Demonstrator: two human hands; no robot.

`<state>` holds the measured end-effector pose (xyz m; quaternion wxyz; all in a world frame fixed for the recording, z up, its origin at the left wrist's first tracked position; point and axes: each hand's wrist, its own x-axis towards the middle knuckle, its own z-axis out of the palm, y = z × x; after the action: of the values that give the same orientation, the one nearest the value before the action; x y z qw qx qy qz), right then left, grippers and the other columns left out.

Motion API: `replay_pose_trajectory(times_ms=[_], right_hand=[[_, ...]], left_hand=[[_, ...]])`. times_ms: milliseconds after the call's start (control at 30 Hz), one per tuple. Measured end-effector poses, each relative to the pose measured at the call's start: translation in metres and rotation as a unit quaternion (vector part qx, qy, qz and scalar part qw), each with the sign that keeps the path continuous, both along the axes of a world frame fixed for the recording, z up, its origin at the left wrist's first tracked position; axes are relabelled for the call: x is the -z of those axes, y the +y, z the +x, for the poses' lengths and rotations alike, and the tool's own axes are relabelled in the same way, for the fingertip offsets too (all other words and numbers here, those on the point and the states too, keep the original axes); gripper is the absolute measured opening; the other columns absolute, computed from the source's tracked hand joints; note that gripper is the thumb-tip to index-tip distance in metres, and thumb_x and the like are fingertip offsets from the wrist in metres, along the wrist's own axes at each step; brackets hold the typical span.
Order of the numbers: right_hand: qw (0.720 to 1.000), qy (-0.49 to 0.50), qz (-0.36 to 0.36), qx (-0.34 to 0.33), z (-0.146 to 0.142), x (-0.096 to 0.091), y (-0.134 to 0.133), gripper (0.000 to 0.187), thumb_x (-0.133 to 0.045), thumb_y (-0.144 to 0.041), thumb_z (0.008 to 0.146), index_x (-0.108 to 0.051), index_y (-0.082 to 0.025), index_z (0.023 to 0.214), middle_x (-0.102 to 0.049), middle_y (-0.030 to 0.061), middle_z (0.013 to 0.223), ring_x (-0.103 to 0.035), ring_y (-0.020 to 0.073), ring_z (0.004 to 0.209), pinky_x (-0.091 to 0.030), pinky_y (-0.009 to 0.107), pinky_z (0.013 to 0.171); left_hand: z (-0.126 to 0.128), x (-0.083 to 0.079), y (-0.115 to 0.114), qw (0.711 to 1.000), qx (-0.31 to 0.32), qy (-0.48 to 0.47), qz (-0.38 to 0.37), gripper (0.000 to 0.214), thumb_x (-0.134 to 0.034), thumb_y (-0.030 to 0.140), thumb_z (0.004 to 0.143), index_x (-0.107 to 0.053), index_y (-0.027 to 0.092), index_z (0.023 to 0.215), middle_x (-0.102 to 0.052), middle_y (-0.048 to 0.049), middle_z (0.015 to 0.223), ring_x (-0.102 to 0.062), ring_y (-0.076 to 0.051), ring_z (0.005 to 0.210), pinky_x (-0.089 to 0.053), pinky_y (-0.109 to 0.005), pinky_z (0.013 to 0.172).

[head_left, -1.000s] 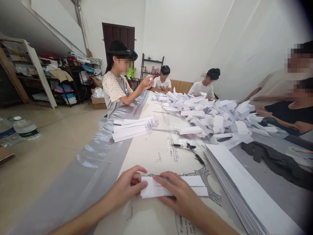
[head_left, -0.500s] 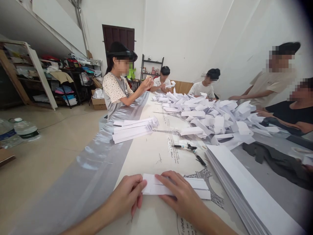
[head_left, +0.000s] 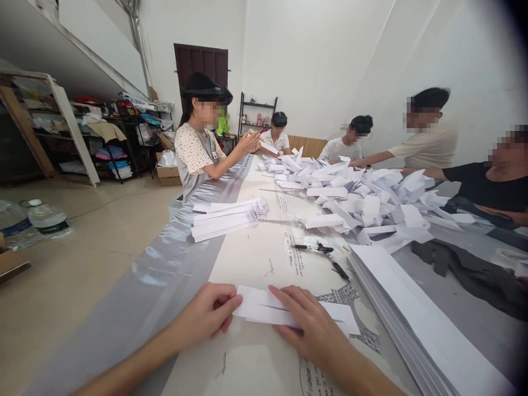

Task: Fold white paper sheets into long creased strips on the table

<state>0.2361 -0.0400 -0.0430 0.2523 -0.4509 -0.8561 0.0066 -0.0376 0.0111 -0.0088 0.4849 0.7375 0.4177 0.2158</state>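
Note:
A folded white paper strip [head_left: 252,300] lies in front of me on the printed table cover, a dark gap showing along part of its length. Thumb and fingers of my left hand [head_left: 212,313] pinch its left end. Across its middle rests my right hand [head_left: 307,319], fingers stretched out over the paper, hiding part of it. The strip's right end [head_left: 348,319] sticks out beyond that hand. Beside my right forearm is a tall stack of white paper strips [head_left: 412,291]. Two pens [head_left: 315,247] lie crossed beyond my hands.
A loose group of folded strips [head_left: 225,220] lies at the table's left edge. Farther off is a large heap of folded papers [head_left: 363,201]. Dark cloth [head_left: 466,269] lies right of the stack. Several people sit or stand around the table. Water bottles [head_left: 47,220] stand on the floor.
The strip has tilted, its left end shifting left and up with my left hand. My right hand has moved slightly right. At the far right, a standing person has leaned toward the heap, arm outstretched.

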Motion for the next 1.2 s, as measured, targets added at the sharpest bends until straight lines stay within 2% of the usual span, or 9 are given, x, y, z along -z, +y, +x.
replay_pose_trajectory(times_ms=[200, 433, 533, 700, 833, 933, 1000, 1100, 1200], right_hand=[[1.0, 0.007, -0.006, 0.013, 0.005, -0.002, 0.002, 0.075, -0.067, -0.014, 0.092, -0.033, -0.025, 0.158, -0.066, 0.012, 0.125, -0.065, 0.0297, 0.11, -0.059, 0.051, 0.094], [0.996, 0.021, -0.085, 0.024, 0.008, -0.008, -0.002, 0.069, -0.074, -0.024, 0.089, -0.044, -0.025, 0.152, -0.064, 0.011, 0.136, -0.059, 0.0317, 0.124, -0.053, 0.05, 0.105], [0.99, 0.055, -0.126, 0.035, 0.008, -0.011, -0.004, 0.057, -0.07, -0.032, 0.093, -0.052, -0.024, 0.146, -0.065, 0.0113, 0.134, -0.059, 0.031, 0.124, -0.052, 0.047, 0.105], [0.968, 0.161, -0.184, 0.049, 0.009, -0.021, -0.003, 0.025, -0.051, -0.034, 0.103, -0.067, -0.027, 0.121, -0.07, 0.0069, 0.112, -0.066, 0.0239, 0.104, -0.054, 0.038, 0.09], [0.965, 0.181, -0.191, 0.015, 0.016, -0.032, -0.002, 0.019, -0.054, -0.035, 0.103, -0.07, -0.025, 0.104, -0.07, 0.004, 0.093, -0.065, 0.0218, 0.087, -0.05, 0.034, 0.079], [0.961, 0.188, -0.205, 0.006, 0.02, -0.037, -0.001, 0.022, -0.055, -0.035, 0.103, -0.072, -0.023, 0.094, -0.067, 0.0036, 0.084, -0.063, 0.0204, 0.077, -0.047, 0.033, 0.071], [0.956, 0.215, -0.2, 0.001, 0.021, -0.037, -0.001, 0.023, -0.055, -0.034, 0.103, -0.075, -0.024, 0.096, -0.068, 0.0044, 0.086, -0.064, 0.0204, 0.078, -0.049, 0.032, 0.07], [0.958, 0.255, -0.134, -0.01, 0.022, -0.035, -0.001, 0.023, -0.056, -0.028, 0.102, -0.077, -0.029, 0.11, -0.071, 0.0077, 0.107, -0.069, 0.0217, 0.089, -0.053, 0.033, 0.075], [0.962, 0.265, -0.067, 0.005, 0.024, -0.031, 0.0, 0.024, -0.059, -0.022, 0.099, -0.078, -0.031, 0.111, -0.069, 0.0087, 0.12, -0.07, 0.0229, 0.099, -0.057, 0.036, 0.084]], left_hand=[[-0.012, -0.005, 0.018, 0.996, -0.031, -0.079, -0.033, 0.049, -0.057, 0.06, 0.095, -0.062, 0.015, 0.075, -0.064, -0.0006, 0.069, -0.053, -0.009, 0.049, -0.035, -0.021, 0.048], [-0.03, -0.013, 0.031, 0.997, -0.029, -0.065, -0.042, 0.051, -0.062, 0.06, 0.092, -0.071, 0.013, 0.072, -0.062, 0.0003, 0.056, -0.05, -0.007, 0.041, -0.035, -0.019, 0.044], [-0.037, -0.011, 0.037, 0.995, -0.048, -0.078, -0.05, 0.05, -0.066, 0.062, 0.088, -0.071, 0.014, 0.074, -0.067, -0.0019, 0.058, -0.053, -0.008, 0.041, -0.035, -0.018, 0.04], [-0.044, -0.01, 0.039, 0.989, -0.07, -0.063, -0.109, 0.05, -0.069, 0.066, 0.085, -0.075, 0.016, 0.087, -0.052, 0.005, 0.037, -0.035, -0.007, 0.026, -0.024, -0.018, 0.03], [-0.047, -0.015, 0.041, 0.984, -0.067, -0.107, -0.128, 0.048, -0.074, 0.061, 0.083, -0.074, 0.014, 0.077, -0.07, -0.0042, 0.058, -0.05, -0.009, 0.034, -0.029, -0.018, 0.031], [-0.052, -0.016, 0.045, 0.978, -0.072, -0.153, -0.125, 0.041, -0.079, 0.054, 0.083, -0.08, 0.013, 0.09, -0.079, -0.0117, 0.084, -0.057, -0.01, 0.044, -0.035, -0.02, 0.037], [-0.056, -0.016, 0.048, 0.968, -0.067, -0.203, -0.129, 0.043, -0.078, 0.054, 0.084, -0.081, 0.014, 0.1, -0.079, -0.0134, 0.088, -0.062, -0.013, 0.053, -0.041, -0.02, 0.044], [-0.059, -0.014, 0.051, 0.95, -0.055, -0.277, -0.136, 0.054, -0.071, 0.064, 0.086, -0.083, 0.013, 0.098, -0.074, -0.0111, 0.073, -0.065, -0.016, 0.061, -0.046, -0.022, 0.052], [-0.058, -0.015, 0.051, 0.947, -0.081, -0.28, -0.132, 0.041, -0.08, 0.054, 0.083, -0.084, 0.015, 0.091, -0.072, -0.0068, 0.072, -0.064, -0.014, 0.063, -0.047, -0.021, 0.056]])
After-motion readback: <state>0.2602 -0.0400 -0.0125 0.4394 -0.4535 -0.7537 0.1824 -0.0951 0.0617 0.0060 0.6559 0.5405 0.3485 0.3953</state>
